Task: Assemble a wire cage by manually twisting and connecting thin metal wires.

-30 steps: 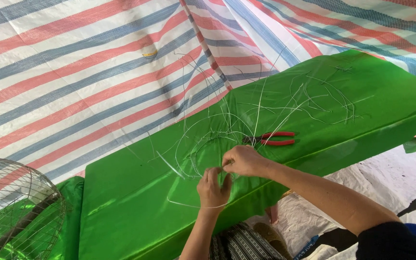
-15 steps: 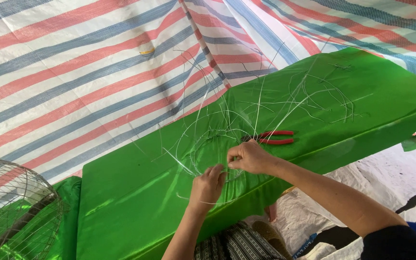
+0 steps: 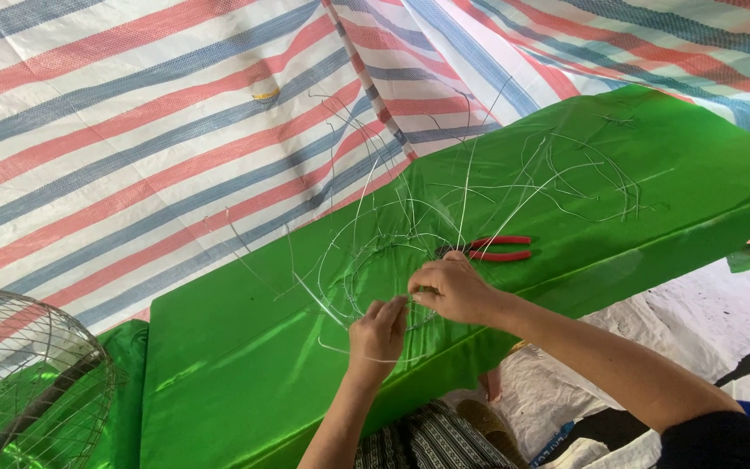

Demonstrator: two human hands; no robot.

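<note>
A tangle of thin silvery wire rises from a table draped in shiny green cloth. My left hand pinches a wire strand near the table's front edge. My right hand sits just to its right, fingers closed on the same wire bundle, the two hands almost touching. Red-handled pliers lie on the cloth just beyond my right hand. More loose wire pieces are scattered on the far right part of the cloth.
A round wire fan guard stands at the lower left. A striped red, blue and white tarp hangs behind the table. White sheeting and a sandalled foot show below the table edge.
Both hands have kept working the wire at the same spot, with small shifts of the fingers. The view has tilted slightly, so the table sits a bit lower in frame.
</note>
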